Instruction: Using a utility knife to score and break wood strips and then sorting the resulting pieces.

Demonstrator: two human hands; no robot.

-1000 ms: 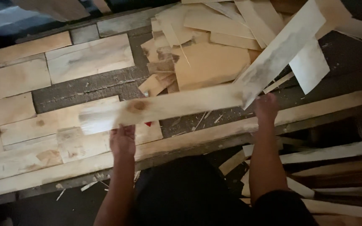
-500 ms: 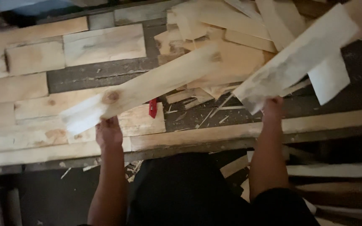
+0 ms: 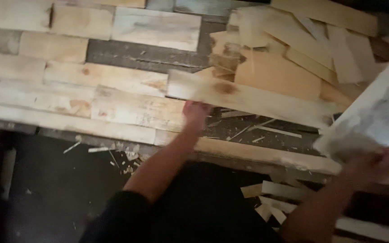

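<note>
A dark work surface (image 3: 149, 56) runs across the upper part of the head view, laid with rows of pale wooden boards (image 3: 68, 76) set edge to edge, some showing brown stains and knots. Its front edge is a long pale timber rail (image 3: 257, 155). Below the rail on the left lies a dark floor (image 3: 46, 189) scattered with wood chips and splinters (image 3: 113, 150).

Near the middle, the person's left hand (image 3: 196, 112) reaches up from a dark sleeve and grips the near end of a long knotted plank (image 3: 248, 99), which lies slanting across the surface toward the right. The fingers are closed on its underside, though motion blur hides how tightly. Beyond the plank sits a loose heap of thin offcuts (image 3: 289, 54), overlapping at many angles.

At the far right, the right hand (image 3: 365, 166) is clenched on the lower end of a wide grey-white board (image 3: 374, 117), held raised and tilted; its upper end is cut off by the frame. More strips (image 3: 275, 191) lie below the rail, partly hidden by the arm. The whole picture is blurred.
</note>
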